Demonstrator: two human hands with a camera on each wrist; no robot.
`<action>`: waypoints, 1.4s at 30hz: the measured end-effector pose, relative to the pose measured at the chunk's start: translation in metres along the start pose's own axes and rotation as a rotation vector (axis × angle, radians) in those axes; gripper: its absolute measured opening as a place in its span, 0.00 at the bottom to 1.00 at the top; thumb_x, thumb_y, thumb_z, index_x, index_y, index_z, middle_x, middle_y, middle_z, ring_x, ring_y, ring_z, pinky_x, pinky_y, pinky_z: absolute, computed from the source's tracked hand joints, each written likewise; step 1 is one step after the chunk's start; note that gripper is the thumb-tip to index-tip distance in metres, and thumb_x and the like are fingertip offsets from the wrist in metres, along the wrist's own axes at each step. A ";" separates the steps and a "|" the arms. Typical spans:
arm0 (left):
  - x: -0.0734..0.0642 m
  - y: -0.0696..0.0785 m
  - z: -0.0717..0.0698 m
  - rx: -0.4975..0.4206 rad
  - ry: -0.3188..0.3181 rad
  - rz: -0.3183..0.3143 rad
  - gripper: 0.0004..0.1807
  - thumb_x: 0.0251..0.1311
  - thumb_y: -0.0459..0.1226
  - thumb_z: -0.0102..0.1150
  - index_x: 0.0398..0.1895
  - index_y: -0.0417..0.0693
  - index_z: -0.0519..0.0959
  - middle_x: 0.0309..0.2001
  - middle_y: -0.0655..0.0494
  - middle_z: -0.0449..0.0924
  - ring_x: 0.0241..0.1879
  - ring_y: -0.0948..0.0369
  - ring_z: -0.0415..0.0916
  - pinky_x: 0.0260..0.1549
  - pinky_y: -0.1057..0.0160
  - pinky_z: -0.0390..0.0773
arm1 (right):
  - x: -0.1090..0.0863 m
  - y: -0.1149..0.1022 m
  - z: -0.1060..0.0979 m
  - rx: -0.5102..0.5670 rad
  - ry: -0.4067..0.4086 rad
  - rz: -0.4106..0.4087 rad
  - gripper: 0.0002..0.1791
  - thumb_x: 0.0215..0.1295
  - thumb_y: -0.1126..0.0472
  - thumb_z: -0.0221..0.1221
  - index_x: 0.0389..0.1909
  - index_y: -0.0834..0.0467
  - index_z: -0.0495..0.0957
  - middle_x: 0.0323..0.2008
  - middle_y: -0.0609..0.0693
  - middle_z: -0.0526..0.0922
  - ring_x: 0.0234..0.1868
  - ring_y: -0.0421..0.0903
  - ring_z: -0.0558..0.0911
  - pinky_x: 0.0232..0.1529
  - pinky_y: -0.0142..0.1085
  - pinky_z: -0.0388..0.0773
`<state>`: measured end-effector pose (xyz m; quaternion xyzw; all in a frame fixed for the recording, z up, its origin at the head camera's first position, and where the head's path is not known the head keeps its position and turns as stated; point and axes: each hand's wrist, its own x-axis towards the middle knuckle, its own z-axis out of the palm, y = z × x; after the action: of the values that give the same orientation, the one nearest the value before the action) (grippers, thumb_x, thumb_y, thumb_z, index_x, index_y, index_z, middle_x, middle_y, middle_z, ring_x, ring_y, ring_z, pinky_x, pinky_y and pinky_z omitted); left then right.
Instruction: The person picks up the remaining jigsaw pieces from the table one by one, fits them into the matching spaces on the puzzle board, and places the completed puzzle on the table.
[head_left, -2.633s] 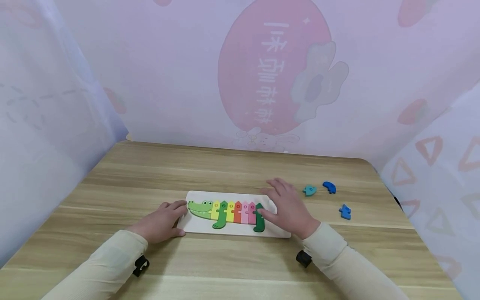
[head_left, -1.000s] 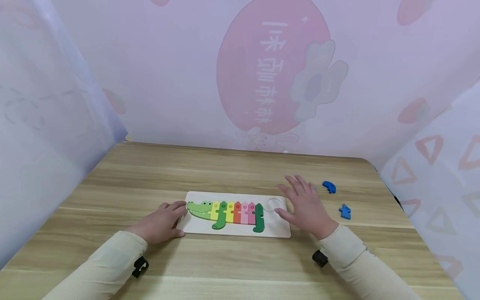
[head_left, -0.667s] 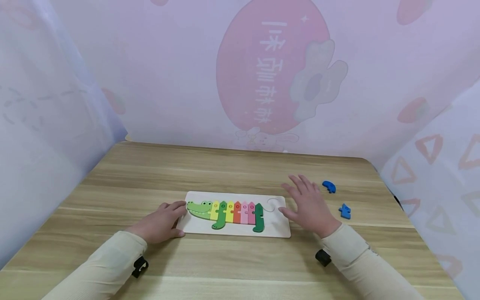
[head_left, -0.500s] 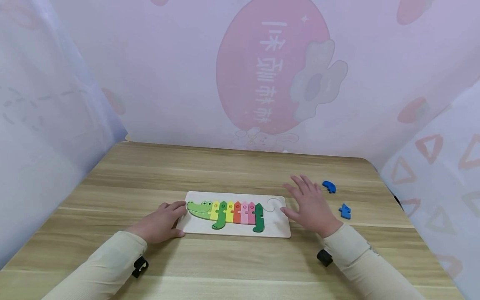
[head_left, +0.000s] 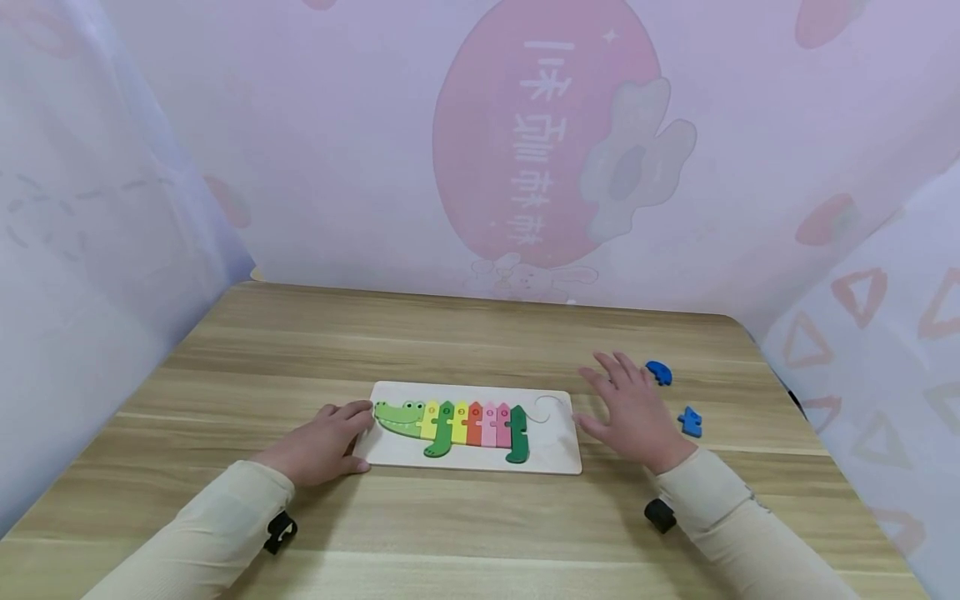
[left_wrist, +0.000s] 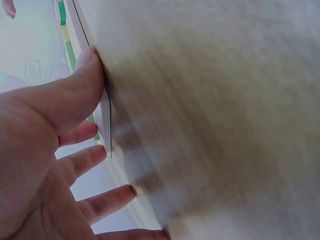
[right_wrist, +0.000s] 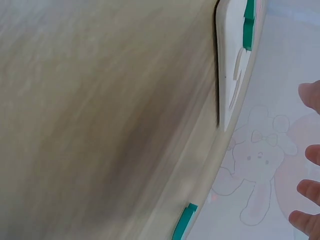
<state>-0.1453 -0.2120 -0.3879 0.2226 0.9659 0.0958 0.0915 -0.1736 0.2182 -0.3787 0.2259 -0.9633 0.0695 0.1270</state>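
Pale wooden puzzle board, rectangular with rounded corners (head_left: 555,454), lies flat on the wood-grain tabletop (head_left: 450,533), centred in front of the person.

Head view: A row of painted crocodile pieces (head_left: 476,427) runs from the light-green toothed head (head_left: 405,421) to the dark-green leg piece (head_left: 517,442). The left hand (head_left: 318,447) rests at the board's left end, its fingers extended and grasping nothing. The right hand (head_left: 633,421) is spread wide beyond the board's right end and holds nothing. Change noted: this hand has withdrawn rightward from the dark-green leg piece, exposing the curved tail outline (head_left: 553,407). For the work in hand, the right end is accessible, and the figure is judged incomplete. Two loose parts, a dark-blue curved piece (head_left: 659,372) and a mid-blue tabbed piece (head_left: 690,422), lie right of the board, near the right hand.

Left wrist view: The thumb (left_wrist: 87,60) touches the board's edge; the other fingers are separated and nearly straight.

Right wrist view: Fingertips (right_wrist: 311,155) stand apart with no part between them. A teal piece (right_wrist: 185,220) lies on the tabletop, apart from the board; in the head view the right hand now largely hides it.
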 end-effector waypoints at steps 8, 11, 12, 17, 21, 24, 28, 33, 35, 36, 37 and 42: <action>0.000 0.001 0.000 -0.001 -0.007 -0.005 0.26 0.55 0.46 0.68 0.54 0.46 0.73 0.67 0.40 0.63 0.59 0.39 0.65 0.53 0.42 0.73 | -0.003 0.006 0.000 0.007 -0.008 0.002 0.36 0.59 0.44 0.64 0.64 0.57 0.70 0.68 0.63 0.63 0.70 0.66 0.57 0.62 0.68 0.55; 0.000 0.001 0.000 0.004 -0.006 -0.006 0.26 0.56 0.46 0.68 0.55 0.45 0.73 0.67 0.40 0.63 0.59 0.39 0.65 0.53 0.42 0.73 | -0.004 0.009 0.001 0.000 0.004 -0.004 0.35 0.59 0.44 0.64 0.64 0.58 0.70 0.68 0.63 0.64 0.69 0.66 0.58 0.62 0.68 0.57; 0.000 0.001 0.000 0.004 -0.006 -0.006 0.26 0.56 0.46 0.68 0.55 0.45 0.73 0.67 0.40 0.63 0.59 0.39 0.65 0.53 0.42 0.73 | -0.005 0.010 0.001 0.001 0.008 -0.007 0.35 0.59 0.44 0.64 0.63 0.58 0.70 0.67 0.63 0.64 0.69 0.66 0.58 0.61 0.68 0.57; -0.001 0.002 -0.002 0.005 -0.013 -0.009 0.27 0.56 0.46 0.68 0.55 0.45 0.73 0.67 0.40 0.63 0.59 0.39 0.65 0.53 0.42 0.73 | -0.007 0.014 0.001 0.024 0.013 -0.015 0.34 0.59 0.46 0.64 0.63 0.58 0.70 0.67 0.63 0.64 0.69 0.66 0.58 0.61 0.68 0.57; -0.001 0.002 -0.002 0.002 -0.018 -0.010 0.26 0.56 0.46 0.68 0.55 0.46 0.73 0.67 0.41 0.63 0.59 0.39 0.65 0.53 0.42 0.73 | -0.008 0.018 0.002 0.037 0.016 -0.016 0.33 0.60 0.47 0.64 0.63 0.58 0.70 0.67 0.63 0.64 0.69 0.67 0.58 0.61 0.69 0.57; 0.000 0.001 -0.001 -0.001 -0.017 -0.009 0.26 0.56 0.46 0.67 0.55 0.46 0.73 0.67 0.40 0.63 0.59 0.39 0.65 0.52 0.42 0.74 | -0.010 0.020 0.001 0.044 0.012 -0.013 0.34 0.59 0.47 0.64 0.63 0.59 0.70 0.67 0.63 0.64 0.69 0.67 0.57 0.61 0.69 0.56; 0.000 0.001 -0.001 -0.002 -0.015 -0.008 0.26 0.56 0.46 0.68 0.54 0.46 0.73 0.67 0.40 0.63 0.59 0.39 0.65 0.52 0.42 0.74 | -0.011 0.023 0.000 0.047 -0.005 0.002 0.34 0.59 0.47 0.64 0.63 0.59 0.70 0.67 0.63 0.63 0.70 0.66 0.56 0.61 0.69 0.55; 0.000 0.002 -0.002 -0.006 -0.014 -0.010 0.26 0.55 0.46 0.68 0.54 0.46 0.74 0.67 0.40 0.63 0.59 0.39 0.65 0.53 0.41 0.73 | -0.013 0.028 0.001 0.042 -0.009 0.014 0.34 0.58 0.47 0.65 0.63 0.59 0.70 0.67 0.63 0.63 0.70 0.66 0.56 0.60 0.70 0.55; 0.000 0.003 -0.002 -0.009 -0.014 -0.011 0.26 0.55 0.46 0.68 0.54 0.46 0.74 0.67 0.40 0.63 0.60 0.38 0.65 0.53 0.41 0.73 | -0.015 0.030 0.001 0.037 -0.005 0.011 0.34 0.58 0.47 0.65 0.63 0.59 0.70 0.67 0.63 0.63 0.70 0.66 0.56 0.60 0.70 0.56; 0.000 0.002 -0.002 -0.010 -0.015 -0.012 0.26 0.55 0.46 0.68 0.54 0.46 0.74 0.67 0.40 0.63 0.60 0.38 0.65 0.53 0.41 0.73 | -0.015 0.030 0.001 0.034 0.001 0.008 0.34 0.58 0.48 0.65 0.62 0.59 0.70 0.67 0.63 0.64 0.69 0.67 0.56 0.59 0.71 0.56; 0.000 0.002 -0.002 -0.010 -0.015 -0.011 0.26 0.55 0.46 0.68 0.54 0.46 0.74 0.67 0.40 0.63 0.60 0.38 0.65 0.53 0.41 0.73 | -0.016 0.031 0.002 0.032 0.005 0.006 0.34 0.57 0.48 0.65 0.62 0.59 0.71 0.67 0.63 0.64 0.69 0.67 0.57 0.59 0.71 0.57; 0.000 0.000 0.000 -0.006 -0.015 -0.013 0.26 0.56 0.46 0.68 0.55 0.46 0.73 0.68 0.40 0.62 0.60 0.39 0.64 0.53 0.42 0.73 | -0.019 0.034 0.002 0.034 0.033 -0.003 0.34 0.56 0.49 0.66 0.61 0.59 0.71 0.66 0.64 0.65 0.68 0.68 0.58 0.58 0.71 0.58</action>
<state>-0.1454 -0.2115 -0.3879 0.2168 0.9663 0.0966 0.0999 -0.1728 0.2560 -0.3887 0.2281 -0.9595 0.0896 0.1392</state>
